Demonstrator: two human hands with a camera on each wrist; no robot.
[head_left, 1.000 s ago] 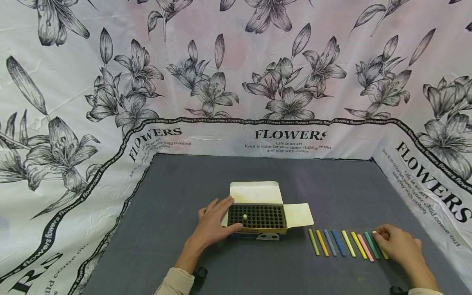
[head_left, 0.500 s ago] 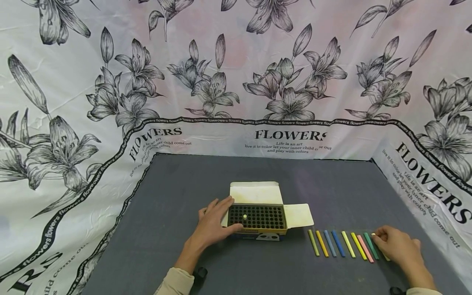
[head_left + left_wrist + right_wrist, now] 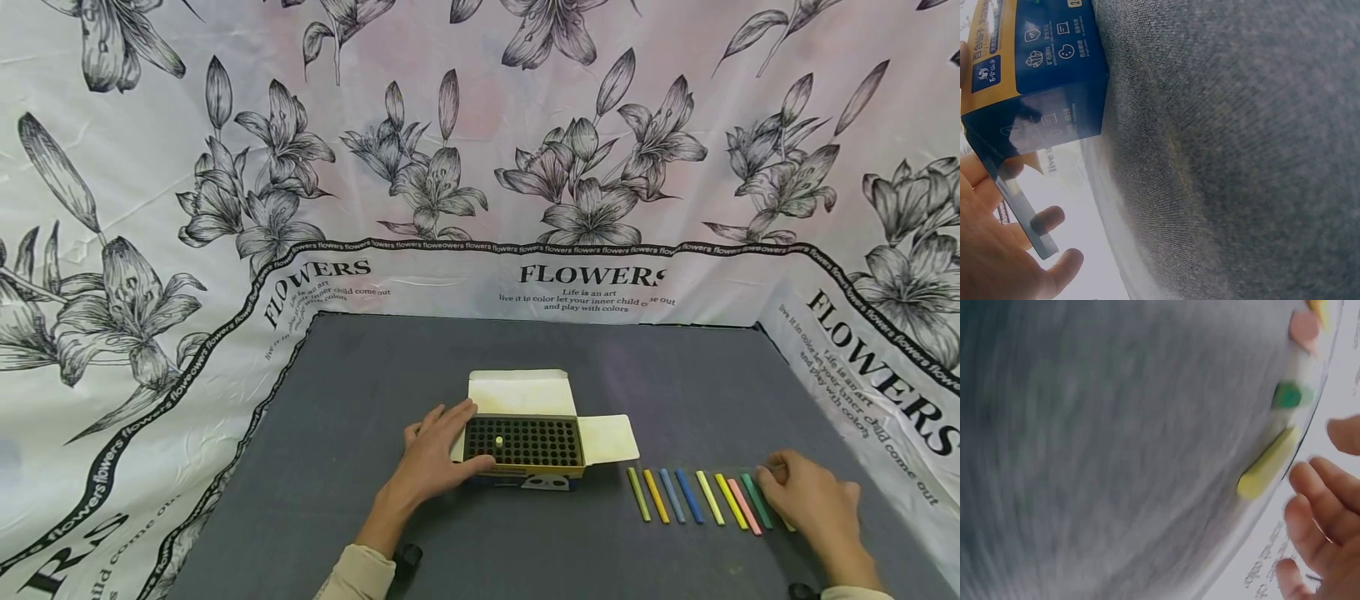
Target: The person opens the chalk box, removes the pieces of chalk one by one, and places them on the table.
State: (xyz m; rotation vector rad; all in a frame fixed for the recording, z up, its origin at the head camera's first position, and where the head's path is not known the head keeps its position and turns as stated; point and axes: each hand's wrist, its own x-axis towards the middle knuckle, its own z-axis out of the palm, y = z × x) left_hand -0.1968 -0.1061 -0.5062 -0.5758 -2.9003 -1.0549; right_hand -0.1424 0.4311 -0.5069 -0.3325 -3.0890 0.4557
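Note:
A chalk box (image 3: 543, 471) stands on the table with its flaps folded out. One pale chalk stick (image 3: 498, 442) pokes up from its tray of dark holes. My left hand (image 3: 438, 450) holds the box at its left end, thumb on the front edge and fingers behind. In the left wrist view, fingers lie along a side flap (image 3: 1025, 215). At the right end of a row of chalk sticks, my right hand (image 3: 813, 500) hovers over a yellow chalk stick (image 3: 1266, 465), mostly covered in the head view. The right wrist view shows its loosely bent fingers apart from the stick.
Several chalk sticks lie side by side right of the box, among them a blue one (image 3: 688, 496), a pink one (image 3: 744, 507) and a green one (image 3: 756, 500). Flower-printed cloth (image 3: 480, 183) rises behind and beside the grey table (image 3: 390, 367).
My right hand has let go of the yellow chalk stick at the row's end, and its fingertips have lifted slightly. The left hand and the box have stayed in place.

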